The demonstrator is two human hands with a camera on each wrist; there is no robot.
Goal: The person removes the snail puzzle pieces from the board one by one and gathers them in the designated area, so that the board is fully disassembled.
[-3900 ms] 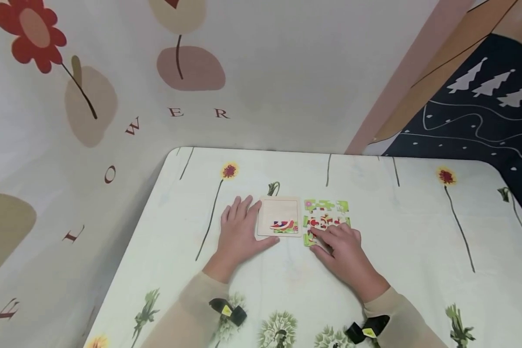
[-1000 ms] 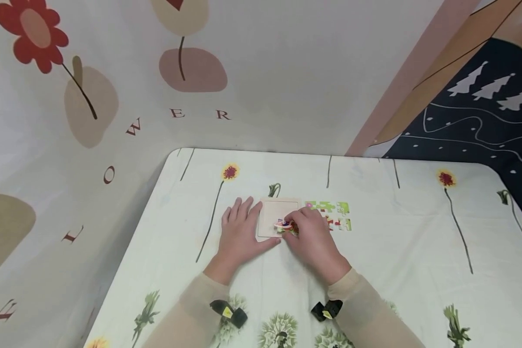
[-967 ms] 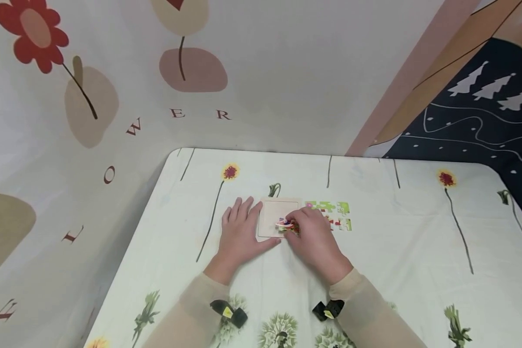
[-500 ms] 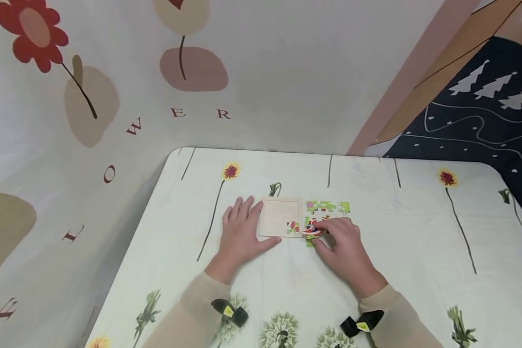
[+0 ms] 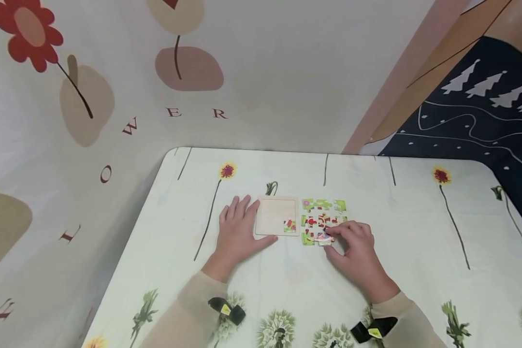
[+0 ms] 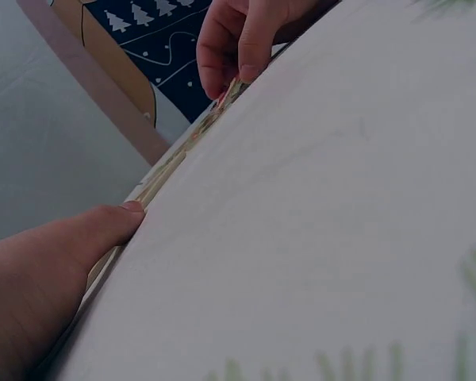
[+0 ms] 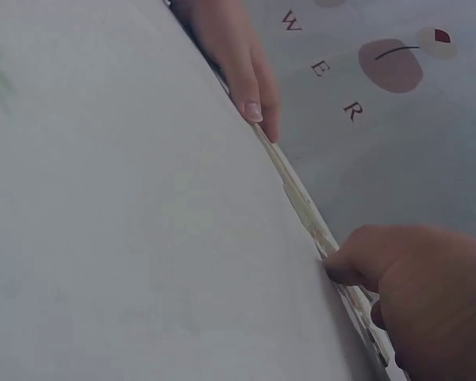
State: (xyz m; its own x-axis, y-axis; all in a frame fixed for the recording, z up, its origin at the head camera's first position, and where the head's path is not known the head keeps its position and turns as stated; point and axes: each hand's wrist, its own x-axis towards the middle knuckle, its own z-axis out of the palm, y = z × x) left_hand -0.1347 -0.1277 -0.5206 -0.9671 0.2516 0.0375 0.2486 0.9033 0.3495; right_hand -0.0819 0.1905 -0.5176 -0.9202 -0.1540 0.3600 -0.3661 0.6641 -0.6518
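Note:
My left hand [image 5: 236, 233] rests at the left edge of a square wooden puzzle tray [image 5: 271, 212], fingers spread, thumb along the tray's near edge. In the left wrist view its thumb [image 6: 115, 226] touches that edge. One jigsaw piece [image 5: 289, 225] lies in the tray's near right corner. To the right, my right hand [image 5: 357, 256] pinches a red, white and green puzzle piece [image 5: 323, 239] between thumb and index finger, at the near row of the loose pieces. The right wrist view shows its thumb [image 7: 345, 266] low over them; the fingers partly hide the pieces.
Several loose green and red puzzle pieces [image 5: 324, 205] lie in rows right of the tray. They sit on a table with a white flowered cloth [image 5: 417, 232]. Behind stands a pale curtain [image 5: 278, 121] with printed letters; dark fabric [image 5: 470, 125] hangs at the back right.
My right hand reached into the tray, lifted out one of the two pieces there and carried it right, over the near row of loose pieces. My left hand has stayed in place.

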